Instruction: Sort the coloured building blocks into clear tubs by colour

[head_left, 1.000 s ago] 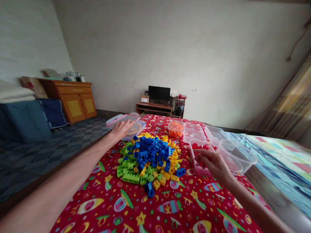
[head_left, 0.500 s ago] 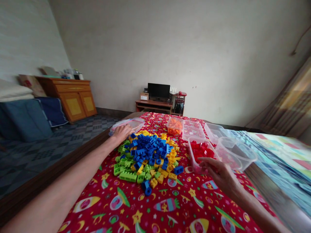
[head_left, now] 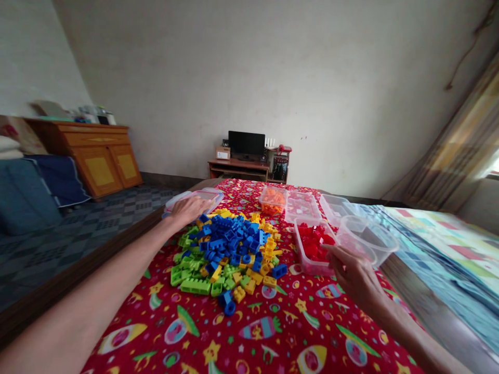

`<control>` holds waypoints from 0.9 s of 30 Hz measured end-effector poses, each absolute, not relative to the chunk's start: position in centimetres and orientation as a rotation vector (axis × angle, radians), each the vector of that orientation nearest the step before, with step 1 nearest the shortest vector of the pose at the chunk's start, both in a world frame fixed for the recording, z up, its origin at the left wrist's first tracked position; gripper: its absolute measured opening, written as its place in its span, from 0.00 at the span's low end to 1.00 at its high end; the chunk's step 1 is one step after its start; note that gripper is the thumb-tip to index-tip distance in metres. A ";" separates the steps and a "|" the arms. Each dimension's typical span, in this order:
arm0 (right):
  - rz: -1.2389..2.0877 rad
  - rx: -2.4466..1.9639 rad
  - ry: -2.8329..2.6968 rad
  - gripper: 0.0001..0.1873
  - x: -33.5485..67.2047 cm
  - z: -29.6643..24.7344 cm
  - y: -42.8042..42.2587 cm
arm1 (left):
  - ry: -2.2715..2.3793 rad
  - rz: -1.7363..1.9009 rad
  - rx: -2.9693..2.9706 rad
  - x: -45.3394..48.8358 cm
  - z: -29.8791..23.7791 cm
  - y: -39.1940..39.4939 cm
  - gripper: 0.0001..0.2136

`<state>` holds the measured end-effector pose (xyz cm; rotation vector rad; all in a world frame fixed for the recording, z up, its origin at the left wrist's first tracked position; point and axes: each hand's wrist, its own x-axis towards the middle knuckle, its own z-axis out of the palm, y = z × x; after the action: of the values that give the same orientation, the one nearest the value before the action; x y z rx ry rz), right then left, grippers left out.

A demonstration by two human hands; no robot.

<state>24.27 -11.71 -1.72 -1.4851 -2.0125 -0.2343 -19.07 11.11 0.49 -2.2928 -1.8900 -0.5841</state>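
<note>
My left hand (head_left: 189, 209) lies over clear plastic lids (head_left: 175, 197) at the far left of the cloth, its fingers stretched forward onto them. A large heap of blue, yellow and green toy building bricks (head_left: 230, 244) sits in front of it. At the near right corner of a clear box (head_left: 317, 268), my right hand (head_left: 356, 275) has its index finger stretched over the rim and the other fingers loosely bent. Red bricks (head_left: 314, 241) fill part of that box. I see nothing held in the right hand; its lower fingers are partly hidden.
Behind stands a clear box of orange bricks (head_left: 273, 200). Beside it are clear containers (head_left: 302, 206) and [a round] clear tub (head_left: 370, 234). A red patterned cloth (head_left: 257, 348) covers the table. A bed (head_left: 448, 249) is on the right, a monitor desk (head_left: 239, 166) at the back.
The view has turned slightly right. My right hand has shifted right across the red-brick box toward its corner. My left hand stays on the lids.
</note>
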 end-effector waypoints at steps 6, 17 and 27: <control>-0.667 -2.110 -1.993 0.13 24.2 -1.0 -11.9 | -1.844 -0.897 -2.317 -18.6 1.7 8.4 0.25; -0.663 -2.188 -2.169 0.11 23.1 -0.5 -13.6 | -1.230 -0.891 -2.993 -11.1 2.3 1.1 0.19; -0.500 -2.008 -2.211 0.15 23.2 -0.5 -13.7 | -1.141 -0.573 -3.016 -10.2 -0.5 0.0 0.17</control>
<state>23.25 -13.72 -0.46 -2.0079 -2.2107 -0.4999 -10.25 0.00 -0.48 -3.0162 -1.1415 -0.5733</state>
